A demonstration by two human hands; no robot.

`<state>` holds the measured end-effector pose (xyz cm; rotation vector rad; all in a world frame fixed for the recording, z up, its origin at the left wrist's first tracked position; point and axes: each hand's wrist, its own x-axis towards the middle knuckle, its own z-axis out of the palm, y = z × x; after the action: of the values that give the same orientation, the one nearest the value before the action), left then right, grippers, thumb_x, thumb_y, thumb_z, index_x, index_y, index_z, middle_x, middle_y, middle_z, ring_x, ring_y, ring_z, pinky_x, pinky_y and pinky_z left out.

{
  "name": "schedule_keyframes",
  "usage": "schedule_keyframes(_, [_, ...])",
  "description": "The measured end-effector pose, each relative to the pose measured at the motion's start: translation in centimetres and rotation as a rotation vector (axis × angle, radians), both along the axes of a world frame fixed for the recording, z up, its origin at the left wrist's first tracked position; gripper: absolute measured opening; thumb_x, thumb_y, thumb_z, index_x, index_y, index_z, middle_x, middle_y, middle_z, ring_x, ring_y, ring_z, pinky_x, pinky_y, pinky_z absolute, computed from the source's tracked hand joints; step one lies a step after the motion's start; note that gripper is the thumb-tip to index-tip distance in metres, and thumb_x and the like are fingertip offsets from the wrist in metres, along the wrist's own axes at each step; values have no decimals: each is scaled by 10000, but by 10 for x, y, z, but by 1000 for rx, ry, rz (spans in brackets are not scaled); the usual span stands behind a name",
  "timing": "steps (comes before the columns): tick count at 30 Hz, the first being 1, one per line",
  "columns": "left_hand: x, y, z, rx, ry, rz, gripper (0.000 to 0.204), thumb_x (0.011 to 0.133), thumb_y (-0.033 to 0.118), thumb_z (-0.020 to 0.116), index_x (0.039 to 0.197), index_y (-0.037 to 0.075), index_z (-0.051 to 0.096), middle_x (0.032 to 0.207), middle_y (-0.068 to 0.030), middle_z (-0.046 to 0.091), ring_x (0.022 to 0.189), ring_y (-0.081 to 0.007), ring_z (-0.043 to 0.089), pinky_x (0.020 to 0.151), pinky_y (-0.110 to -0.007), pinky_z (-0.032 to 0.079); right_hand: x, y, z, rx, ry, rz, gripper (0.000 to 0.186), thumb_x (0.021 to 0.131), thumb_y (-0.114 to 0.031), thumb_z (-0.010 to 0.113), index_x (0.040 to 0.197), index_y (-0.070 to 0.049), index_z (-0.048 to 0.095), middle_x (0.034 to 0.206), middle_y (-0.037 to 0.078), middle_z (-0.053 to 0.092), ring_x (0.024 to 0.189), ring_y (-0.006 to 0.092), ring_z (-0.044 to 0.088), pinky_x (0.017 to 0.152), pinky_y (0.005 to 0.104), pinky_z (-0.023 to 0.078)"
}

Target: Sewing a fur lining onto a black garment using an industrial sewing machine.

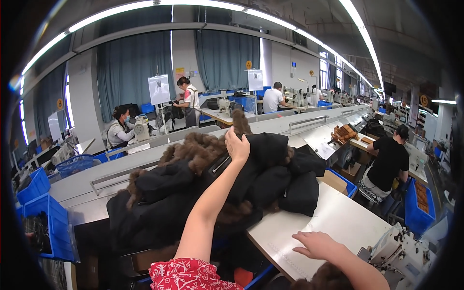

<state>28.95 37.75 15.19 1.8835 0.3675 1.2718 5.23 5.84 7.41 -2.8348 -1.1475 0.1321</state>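
Observation:
A big heap of black garments (pixel 270 186) with brown fur trim (pixel 191 147) lies ahead of me, to the left of the white tabletop. My left hand (pixel 238 146) reaches over the heap, its fingers closed on a tuft of brown fur (pixel 239 123) that stands up above it. A silver zipper (pixel 221 164) shows on the black cloth beside that wrist. My right hand (pixel 316 245) is low over the white tabletop (pixel 290 229), palm down, its fingers stretched out and nothing in them. More brown fur (pixel 326 278) shows below my right forearm.
A sewing machine (pixel 398 251) stands at the near right. Blue bins sit at the left (pixel 50 224) and beyond the table (pixel 348 181). A metal rail (pixel 116 179) runs behind the heap. One co-worker in black (pixel 389 159) sits at the right; several others work farther back.

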Motion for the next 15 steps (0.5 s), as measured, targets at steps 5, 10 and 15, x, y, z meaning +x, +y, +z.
schedule_keyframes(5, [-88, -34, -22, 130, -113, -785, 191, 912, 193, 624, 839, 34, 700, 594, -63, 633, 609, -239, 622, 914, -396, 429, -141, -46, 63, 418, -249, 112, 291, 892, -157, 616, 1161, -48, 626, 1201, 154, 630, 1077, 347, 606, 911, 433, 489])
schedule_keyframes(10, [-166, -50, -62, 952, -237, -834, 272, 865, 347, 676, 841, 83, 737, 1136, -135, 646, 1127, -310, 551, 979, -433, 396, -242, -155, -15, 583, -685, -375, 226, 878, -6, 587, 1096, 1, 649, 1030, 169, 682, 923, 331, 655, 817, 393, 515])
schedule_keyframes(15, [-192, -82, -80, 1131, -90, -970, 466, 830, 349, 713, 1190, 70, 613, 1334, -180, 517, 1312, -347, 418, 1055, -465, 347, -277, -200, -132, 335, -735, -990, 288, 946, -123, 520, 1163, 40, 615, 1145, 217, 642, 1082, 387, 592, 964, 427, 447])
